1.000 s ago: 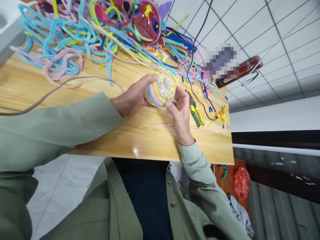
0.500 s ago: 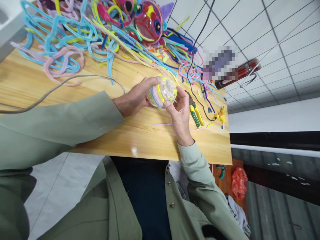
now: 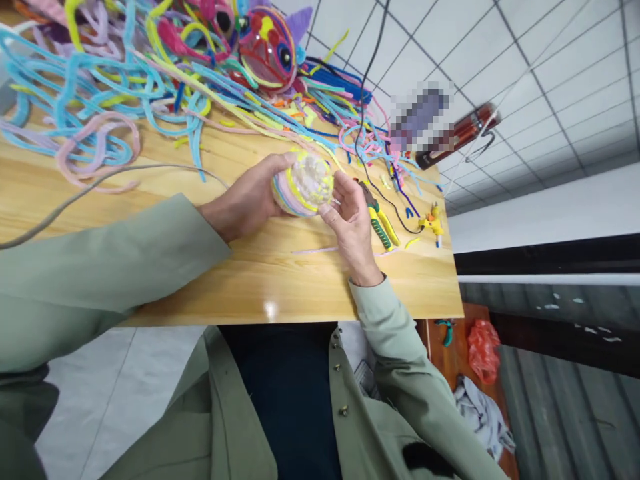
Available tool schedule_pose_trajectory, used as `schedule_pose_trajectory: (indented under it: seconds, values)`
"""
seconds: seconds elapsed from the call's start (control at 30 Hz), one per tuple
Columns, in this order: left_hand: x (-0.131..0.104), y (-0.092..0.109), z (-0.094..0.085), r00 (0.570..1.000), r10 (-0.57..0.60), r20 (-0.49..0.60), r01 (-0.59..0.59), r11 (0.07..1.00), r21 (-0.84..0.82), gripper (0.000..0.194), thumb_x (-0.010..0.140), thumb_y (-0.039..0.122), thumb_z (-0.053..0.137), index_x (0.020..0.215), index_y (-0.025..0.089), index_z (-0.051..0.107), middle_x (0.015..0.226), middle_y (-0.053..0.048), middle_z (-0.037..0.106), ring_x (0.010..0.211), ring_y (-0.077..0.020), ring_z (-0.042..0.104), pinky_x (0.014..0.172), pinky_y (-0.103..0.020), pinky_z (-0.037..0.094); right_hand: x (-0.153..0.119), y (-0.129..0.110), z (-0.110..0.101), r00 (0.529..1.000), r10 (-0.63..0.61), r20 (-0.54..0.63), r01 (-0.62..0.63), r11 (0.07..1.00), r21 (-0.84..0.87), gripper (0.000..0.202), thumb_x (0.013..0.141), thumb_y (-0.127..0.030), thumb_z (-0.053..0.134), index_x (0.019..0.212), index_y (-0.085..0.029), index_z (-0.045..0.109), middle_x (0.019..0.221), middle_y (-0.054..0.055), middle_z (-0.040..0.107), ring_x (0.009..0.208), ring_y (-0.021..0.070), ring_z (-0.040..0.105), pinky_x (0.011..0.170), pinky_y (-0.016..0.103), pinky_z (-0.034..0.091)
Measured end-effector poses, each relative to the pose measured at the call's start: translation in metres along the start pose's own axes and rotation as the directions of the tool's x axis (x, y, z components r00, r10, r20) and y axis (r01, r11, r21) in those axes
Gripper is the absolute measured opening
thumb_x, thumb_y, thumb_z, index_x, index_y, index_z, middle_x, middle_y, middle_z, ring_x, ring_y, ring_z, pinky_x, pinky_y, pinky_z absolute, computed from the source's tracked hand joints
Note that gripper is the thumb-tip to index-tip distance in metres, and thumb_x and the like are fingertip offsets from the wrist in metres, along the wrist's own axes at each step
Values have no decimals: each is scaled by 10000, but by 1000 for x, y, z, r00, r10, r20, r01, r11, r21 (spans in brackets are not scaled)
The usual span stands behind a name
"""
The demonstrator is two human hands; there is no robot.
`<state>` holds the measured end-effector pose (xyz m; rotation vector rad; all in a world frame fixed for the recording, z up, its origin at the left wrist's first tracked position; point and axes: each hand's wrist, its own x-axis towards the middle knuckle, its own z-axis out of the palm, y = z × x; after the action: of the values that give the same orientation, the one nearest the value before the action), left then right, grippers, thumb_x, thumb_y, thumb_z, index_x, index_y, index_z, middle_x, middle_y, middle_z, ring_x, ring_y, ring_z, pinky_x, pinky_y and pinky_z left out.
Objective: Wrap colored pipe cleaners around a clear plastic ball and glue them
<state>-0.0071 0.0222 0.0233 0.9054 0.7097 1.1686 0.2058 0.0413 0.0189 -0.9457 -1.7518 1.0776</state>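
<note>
A round ball wrapped in pipe cleaners [image 3: 306, 183] is held above the table, its sides banded in yellow, pink and blue and its top pale and see-through. My left hand [image 3: 253, 193] is closed around its left side, with the thumb over the top edge. From the right, my right hand [image 3: 353, 223] grips the ball's lower right edge between thumb and fingers. A thin pale end pokes out by the right fingertips; what it belongs to I cannot tell. Just right of that hand lie pliers [image 3: 383, 223] with green and yellow handles.
Loose pipe cleaners [image 3: 90, 87] heap over the back left of the wooden table [image 3: 240, 287]. A clear ball with a fish-like face [image 3: 267, 50] sits among them. At the right edge stands a yellow glue gun [image 3: 433, 223] with its black cord [image 3: 367, 87]. A grey cable [image 3: 100, 177] crosses the left.
The view has shifted a little, so the table things appear further left. Both hands still hold the ball, which has turned slightly, and the right fingers sit a bit lower along its edge.
</note>
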Motion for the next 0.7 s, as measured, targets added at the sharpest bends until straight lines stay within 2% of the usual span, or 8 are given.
schedule_pose_trajectory:
  seconds: [0.1, 0.2, 0.33, 0.43, 0.5, 0.57, 0.63, 0.7]
  values:
    - [-2, -6, -3, 967, 167, -195, -125, 969, 214, 472, 853, 622, 826, 1186, 331, 660, 1297, 21, 759, 1306, -370, 628, 1154, -687, 525, -6, -10, -11, 998, 2, -69, -4, 999, -34, 733, 894, -786, 774, 1439, -326, 610, 1570, 96, 670, 1416, 286, 673, 1224, 566, 567]
    - [-6, -13, -5, 937, 336, -92, -239, 811, 535, 593, 882, 692, 802, 1336, 370, 599, 1401, 3, 677, 1375, -381, 575, 1229, -693, 469, -15, -18, -27, 990, -23, -139, 19, 999, -29, 647, 921, -766, 758, 1378, -320, 653, 1486, 84, 730, 1351, 283, 716, 1175, 547, 604]
    - [-14, -18, -6, 928, 372, -15, -223, 587, 779, 715, 966, 726, 693, 1486, 268, 516, 1486, -97, 614, 1383, -386, 599, 1205, -643, 524, -32, -19, -43, 974, -13, -225, 34, 995, 93, 513, 944, -665, 793, 1289, -292, 721, 1352, 72, 796, 1223, 264, 769, 1100, 491, 641]
    - [-17, -22, -7, 907, 414, 78, -272, 433, 859, 715, 1005, 675, 677, 1529, 217, 510, 1512, -152, 601, 1439, -393, 595, 1257, -631, 495, -42, -18, -47, 962, 10, -274, 40, 984, 176, 419, 957, -603, 807, 1236, -293, 766, 1274, 46, 821, 1155, 240, 786, 1079, 442, 640]
    - [-17, -24, -10, 882, 444, 159, -333, 348, 876, 685, 1024, 642, 673, 1542, 221, 516, 1500, -163, 609, 1431, -397, 608, 1241, -630, 510, -46, -17, -50, 958, 39, -284, 17, 982, 190, 424, 973, -648, 766, 1200, -291, 787, 1232, 41, 829, 1119, 240, 789, 1031, 428, 646]
    - [-15, -26, -13, 845, 486, 223, -385, 266, 884, 678, 1029, 625, 678, 1559, 234, 517, 1488, -172, 617, 1408, -408, 625, 1209, -639, 533, -48, -18, -57, 953, 69, -294, -19, 985, 170, 474, 996, -721, 685, 1047, -266, 809, 1087, 44, 839, 1033, 241, 791, 979, 423, 644]
    - [-14, -26, -15, 801, 534, 270, -423, 186, 887, 702, 1020, 615, 696, 1579, 230, 518, 1465, -191, 626, 1380, -430, 638, 1171, -656, 552, -47, -17, -73, 939, 86, -332, -52, 993, 111, 557, 1006, -756, 636, 824, -246, 767, 875, 36, 803, 896, 224, 773, 925, 407, 631]
    - [-12, -25, -15, 778, 549, 306, -441, 130, 888, 737, 999, 625, 718, 1586, 218, 535, 1444, -206, 640, 1355, -454, 643, 1143, -672, 559, -46, -14, -101, 905, 93, -416, -101, 995, 2, 584, 1001, -735, 651, 694, -240, 689, 740, 10, 738, 771, 185, 722, 859, 367, 606]
